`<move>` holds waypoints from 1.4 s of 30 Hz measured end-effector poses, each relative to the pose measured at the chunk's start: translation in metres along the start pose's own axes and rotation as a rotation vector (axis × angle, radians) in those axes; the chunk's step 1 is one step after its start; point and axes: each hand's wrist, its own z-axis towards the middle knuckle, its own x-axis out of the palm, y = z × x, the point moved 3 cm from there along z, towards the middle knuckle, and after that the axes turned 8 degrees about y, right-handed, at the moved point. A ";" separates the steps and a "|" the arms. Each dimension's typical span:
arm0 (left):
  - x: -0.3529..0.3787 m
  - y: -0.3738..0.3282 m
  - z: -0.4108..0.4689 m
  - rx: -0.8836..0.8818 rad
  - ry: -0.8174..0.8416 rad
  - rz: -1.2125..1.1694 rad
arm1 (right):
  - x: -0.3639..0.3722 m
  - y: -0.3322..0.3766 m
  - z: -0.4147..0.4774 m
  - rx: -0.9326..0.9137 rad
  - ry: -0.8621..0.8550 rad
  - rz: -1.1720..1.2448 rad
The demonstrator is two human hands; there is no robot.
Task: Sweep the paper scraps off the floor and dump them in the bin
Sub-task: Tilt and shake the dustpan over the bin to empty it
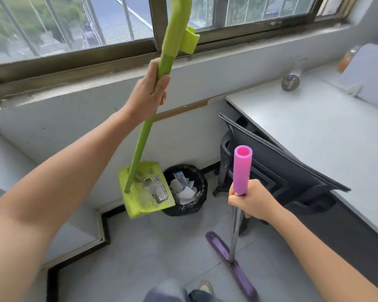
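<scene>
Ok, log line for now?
left hand grips dustpan beside bin | right hand grips broom on floor | scraps in bin

Nothing legible shows anywhere. A dark label on the green dustpan at centre frame, blue print on a wrapper in the black bin beside it, and markings on a cylinder on the desk at upper right are all too blurred to read.
</scene>
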 end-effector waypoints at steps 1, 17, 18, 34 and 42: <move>0.011 0.000 0.011 0.007 0.044 0.008 | -0.005 -0.004 0.000 0.003 -0.016 0.014; 0.181 0.015 0.157 0.027 0.607 0.049 | -0.068 -0.053 0.027 0.142 -0.350 0.235; 0.187 0.018 0.164 0.024 0.610 0.048 | -0.071 -0.054 0.029 0.151 -0.356 0.242; 0.226 0.061 0.204 -0.067 0.653 0.090 | -0.101 -0.064 0.055 0.215 -0.445 0.275; 0.222 0.059 0.211 -0.049 0.613 0.099 | -0.102 -0.062 0.066 0.185 -0.429 0.239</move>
